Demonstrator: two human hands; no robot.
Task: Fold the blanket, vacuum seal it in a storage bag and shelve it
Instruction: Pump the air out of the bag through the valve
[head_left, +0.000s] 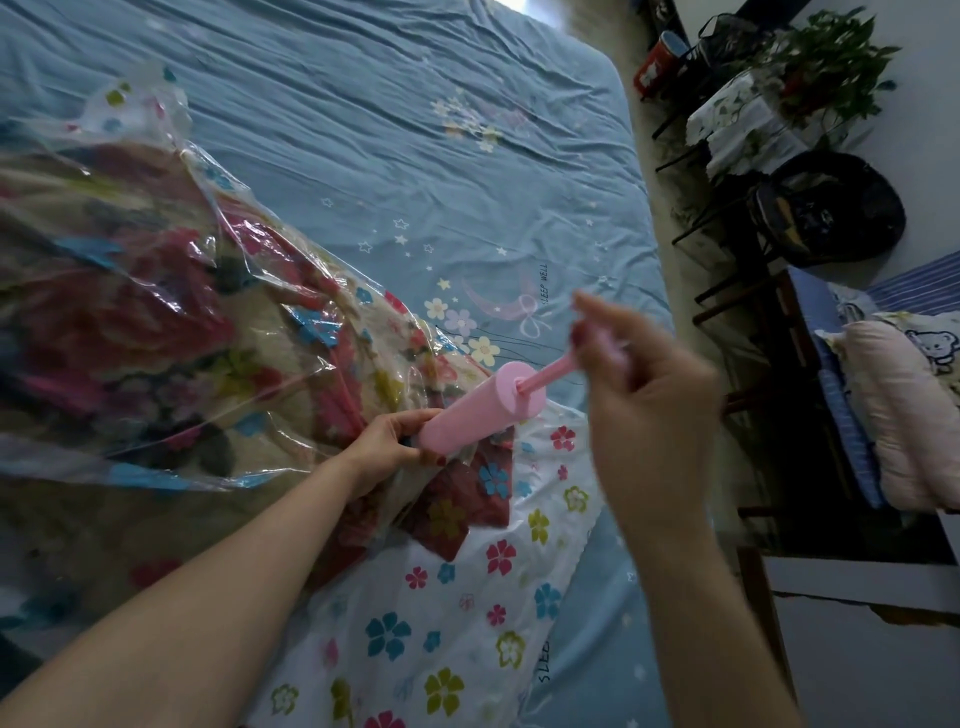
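Pumping stage. Blanket (171, 332) sits inside the clear flower-printed storage bag (447, 613), which lies on the bed (363, 130) to the person's left and front. Bag still looks puffy and wrinkled; judged only partly evacuated.

Pink hand pump (480, 408) stands on the bag near its right edge; the valve under it is hidden. Long axis of the pump runs from lower left, at the bag, to upper right, toward the right hand.

Left hand (387, 449) grips the lower end of the pump barrel, at the bag. Right hand (639, 374) is curled round the pump handle (605, 345), blurred, rod (548, 376) drawn out.

Next stroke must run along that axis, toward the left hand.
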